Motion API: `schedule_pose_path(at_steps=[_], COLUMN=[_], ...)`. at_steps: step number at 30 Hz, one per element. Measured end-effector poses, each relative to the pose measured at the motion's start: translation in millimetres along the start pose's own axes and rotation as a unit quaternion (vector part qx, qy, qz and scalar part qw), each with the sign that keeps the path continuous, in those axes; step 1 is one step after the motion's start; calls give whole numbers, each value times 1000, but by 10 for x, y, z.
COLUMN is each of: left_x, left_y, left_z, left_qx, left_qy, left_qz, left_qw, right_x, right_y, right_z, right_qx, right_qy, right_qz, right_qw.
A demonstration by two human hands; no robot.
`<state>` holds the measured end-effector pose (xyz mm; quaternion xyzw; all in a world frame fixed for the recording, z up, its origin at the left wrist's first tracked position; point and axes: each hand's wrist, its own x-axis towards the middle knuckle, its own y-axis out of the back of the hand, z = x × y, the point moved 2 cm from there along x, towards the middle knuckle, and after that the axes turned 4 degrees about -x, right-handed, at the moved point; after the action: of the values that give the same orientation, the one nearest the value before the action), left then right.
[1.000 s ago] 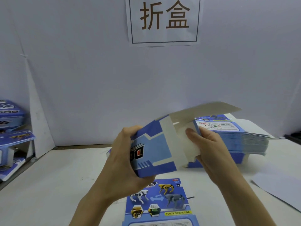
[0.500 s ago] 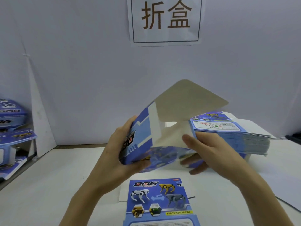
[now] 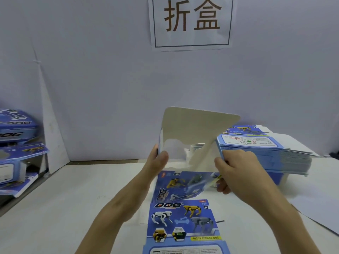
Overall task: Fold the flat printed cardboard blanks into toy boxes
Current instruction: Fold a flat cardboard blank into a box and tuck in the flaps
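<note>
Glossy printed cardboard box; matt inside

Blank stack crowds right; folded boxes block left.

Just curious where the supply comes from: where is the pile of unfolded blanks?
In the head view, the pile of flat blanks sits on the table at the right, just behind the right hand, which grips the half-folded box.

A flat blank lies nearest on the counter, at centre. Above its far end, the half-folded box sits between the left hand and right hand. A stack of blanks stands far right, folded boxes far left, and a sign on the wall behind
</note>
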<state>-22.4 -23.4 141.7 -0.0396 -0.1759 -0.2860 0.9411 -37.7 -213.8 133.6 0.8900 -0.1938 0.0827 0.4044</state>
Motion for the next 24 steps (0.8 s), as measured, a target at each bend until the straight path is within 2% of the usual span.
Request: schedule_pose_path(at_steps=[2, 3, 4, 6, 7, 8, 10, 11, 12, 13, 15, 17, 19, 20, 22, 24], left_x=[-27, -7, -20, -77, -81, -59, -37, -13, 12, -6, -12, 43, 70, 59, 52, 40], left_y=[52, 0, -7, 69, 126, 106, 151, 130, 109, 148, 222, 298, 345, 337, 346, 349], left_z=[-87, -47, 9, 3, -39, 18, -9, -31, -51, -116, -246, -385, -433, -419, -408, -355], left_qx=[-77, -55, -40, 1, -11, -45, -50, -21, -25, -16, 31, 129, 270, 306, 330, 351], left_qy=[48, 85, 102, 27, 33, 56, 92, 127, 155, 156, 142, 110, 78, 71, 58, 19], left_qz=[23, 11, 32, 17, 26, 72, 98, 76, 100, 88, 87, 146, 225, 261, 297, 309], left_qw=[996, 995, 993, 999, 999, 995, 990, 989, 983, 984, 985, 975, 933, 913, 894, 883], right_x=[-30, -39, -40, -42, -46, -51, -49, -53, -59, -79, -106, -126, -136, -139, -131, -120], right_y=[16, 28, 44, 59, 48, 36, 17, 15, 12, 4, -6, -59, -148, -185, -225, -230], right_z=[-31, -30, -33, -58, -71, -81, -77, -73, -85, -104, -143, -193, -234, -249, -254, -233], right_qx=[-22, -18, -20, -36, -39, -50, -52, -44, -38, -36, -54, -86, -128, -151, -154, -88], right_qy=[33, 44, 56, 76, 80, 87, 91, 89, 86, 85, 98, 108, 110, 109, 110, 92], right_qz=[5, 12, 22, 30, 23, 20, 33, 38, 41, 46, 61, 64, 52, 51, 58, 51], right_qw=[999, 999, 998, 996, 996, 995, 994, 994, 995, 995, 992, 988, 984, 981, 980, 991])
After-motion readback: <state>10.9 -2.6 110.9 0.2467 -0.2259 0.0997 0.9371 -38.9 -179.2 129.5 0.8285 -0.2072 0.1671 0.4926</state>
